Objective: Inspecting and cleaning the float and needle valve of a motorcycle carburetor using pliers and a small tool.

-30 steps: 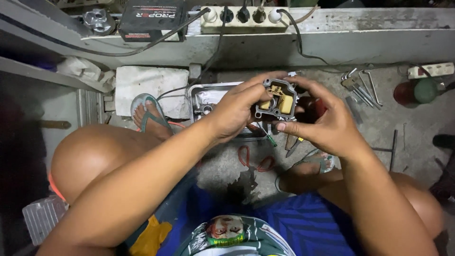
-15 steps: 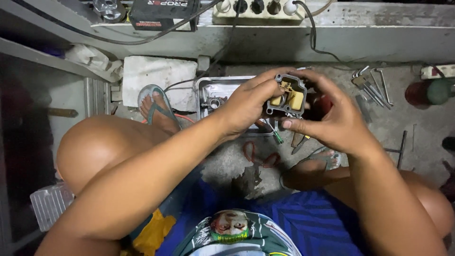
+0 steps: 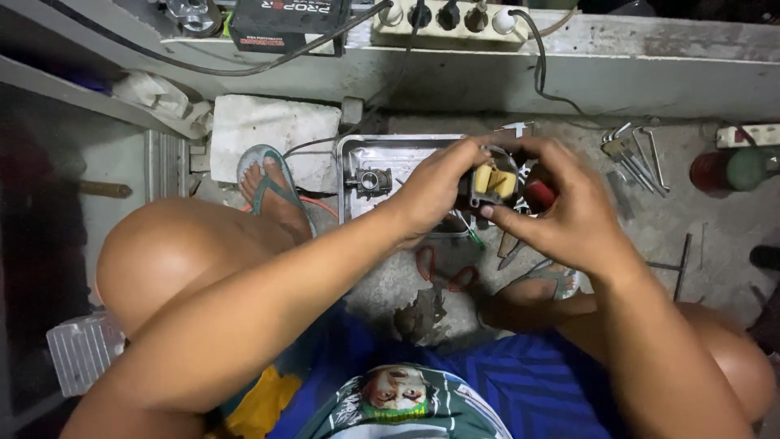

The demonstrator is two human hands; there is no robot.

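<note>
A metal tray (image 3: 366, 150) lies on the concrete floor (image 3: 715, 236), and everything here is told from it. Left of the tray a foot in a green flip-flop (image 3: 266, 183) rests beside a white block (image 3: 272, 134). Inside the tray sits a small grey metal part (image 3: 370, 180).

Over the right end of the tray, the left hand (image 3: 431, 191) grips a small dark engine part (image 3: 490, 185) with yellow pieces showing in it. The right hand (image 3: 569, 215) holds the same part from the other side, fingers curled around it. Both hands are closed on it.

The part looks hard and a bit heavy for its size, likely metal. It may be oily and slip. The yellow pieces look thin and could break, so the solid outer body seems the safest place to grip.

Just below the tray lie red-handled pliers (image 3: 443, 272). Right of the tray, well apart, lie hex keys (image 3: 634, 154).
</note>
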